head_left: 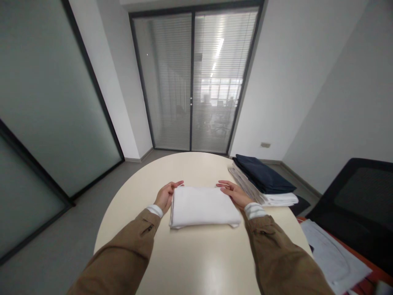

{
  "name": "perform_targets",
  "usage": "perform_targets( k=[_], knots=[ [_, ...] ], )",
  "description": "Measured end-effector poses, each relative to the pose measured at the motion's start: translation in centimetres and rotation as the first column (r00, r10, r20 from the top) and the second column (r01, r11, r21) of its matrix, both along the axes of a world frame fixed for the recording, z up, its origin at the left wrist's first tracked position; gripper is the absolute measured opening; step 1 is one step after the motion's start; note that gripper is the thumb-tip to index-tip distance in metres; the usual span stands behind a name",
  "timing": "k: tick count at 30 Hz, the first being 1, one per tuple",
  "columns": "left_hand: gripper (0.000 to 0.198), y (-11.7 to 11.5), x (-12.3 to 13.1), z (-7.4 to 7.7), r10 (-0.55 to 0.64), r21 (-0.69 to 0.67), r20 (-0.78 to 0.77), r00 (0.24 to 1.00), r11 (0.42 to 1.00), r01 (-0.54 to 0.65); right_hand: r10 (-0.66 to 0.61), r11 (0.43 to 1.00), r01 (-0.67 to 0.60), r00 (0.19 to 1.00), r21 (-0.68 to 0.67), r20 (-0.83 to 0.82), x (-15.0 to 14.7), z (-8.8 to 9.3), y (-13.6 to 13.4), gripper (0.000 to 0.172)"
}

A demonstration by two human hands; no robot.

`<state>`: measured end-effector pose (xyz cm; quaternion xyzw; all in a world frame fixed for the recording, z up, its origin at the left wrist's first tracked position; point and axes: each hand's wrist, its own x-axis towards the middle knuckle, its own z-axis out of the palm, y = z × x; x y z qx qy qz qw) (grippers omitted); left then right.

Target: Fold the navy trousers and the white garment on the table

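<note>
A folded white cloth [203, 207] lies flat on the round cream table [132, 229], near the table's middle. My left hand [167, 196] rests against the cloth's left edge, fingers spread and not gripping it. My right hand [233, 194] touches the cloth's upper right corner, also with its fingers loose. Beyond that hand lies a folded navy cloth [260, 175], stacked on a striped grey fold [242, 180] and a white fold [281, 199]. Brown sleeves cover both forearms.
Sheets of patterned paper [334, 258] lie on an orange surface at the lower right, below a black mesh chair back [359, 200]. Behind the table stands a glass door with blinds [193, 82]. A frosted glass panel [52, 102] runs along the left.
</note>
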<state>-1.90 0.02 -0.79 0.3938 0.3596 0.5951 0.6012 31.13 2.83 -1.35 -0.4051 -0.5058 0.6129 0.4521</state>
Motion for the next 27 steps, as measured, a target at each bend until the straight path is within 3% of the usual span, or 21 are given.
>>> perform_targets(
  k=[3, 5, 7, 9, 11, 13, 15, 19, 21, 23, 27],
  knots=[
    [0.023, -0.5, 0.5, 1.4, 0.183, 0.183, -0.199, 0.963, 0.972, -0.147, -0.012, 0.998, 0.011, 1.0, 0.055, 0.019, -0.1, -0.6, 0.3, 0.05],
    [0.037, -1.5, 1.4, 2.4, 0.262, 0.375, -0.461, 0.848, 0.923, -0.081, -0.013, 0.995, 0.006, 0.997, 0.096, 0.071, -0.1, -0.9, 0.6, 0.048],
    [0.046, -2.8, 2.4, 2.8, 0.252, 0.444, -0.717, 0.65, 0.884, 0.147, -0.018, 0.99, -0.002, 0.99, 0.143, 0.14, 0.0, -1.1, 0.9, 0.047],
    [0.051, -3.8, 3.2, 2.7, 0.272, 0.409, -0.875, 0.4, 0.857, 0.314, -0.051, 0.982, 0.008, 0.973, 0.19, 0.225, 0.1, -0.9, 1.1, 0.047],
    [0.055, -4.4, 3.7, 2.2, 0.319, 0.374, -0.926, 0.202, 0.851, 0.369, -0.118, 0.973, 0.042, 0.936, 0.227, 0.333, -0.2, -0.1, 1.0, 0.046],
    [0.057, -4.5, 3.8, 1.5, 0.36, 0.37, -0.928, 0.1, 0.851, 0.371, -0.2, 0.953, 0.071, 0.878, 0.294, 0.435, -1.0, 1.4, 0.3, 0.045],
    [0.056, -4.4, 3.7, 1.0, 0.381, 0.376, -0.922, 0.063, 0.848, 0.374, -0.258, 0.911, 0.032, 0.821, 0.41, 0.509, -2.5, 3.3, -0.9, 0.044],
    [0.063, -3.9, 3.5, 0.3, 0.361, 0.36, -0.93, 0.06, 0.869, 0.34, -0.193, 0.816, -0.267, 0.71, 0.512, 0.678, -6.3, 6.0, -4.3, 0.049],
    [0.068, -3.5, 3.3, -0.1, 0.329, 0.331, -0.943, 0.059, 0.893, 0.306, -0.181, 0.792, -0.394, 0.578, 0.467, 0.796, -7.6, 6.0, -5.5, 0.055],
    [0.071, -3.1, 3.1, -0.5, 0.31, 0.312, -0.949, 0.053, 0.911, 0.27, -0.18, 0.811, -0.434, 0.452, 0.392, 0.874, -8.2, 5.3, -6.0, 0.062],
    [0.064, -2.8, 3.2, -0.3, 0.354, 0.349, -0.935, 0.0, 0.921, 0.173, -0.199, 0.849, -0.411, 0.335, 0.333, 0.921, -8.3, 3.6, -5.9, 0.07]
  ],
)
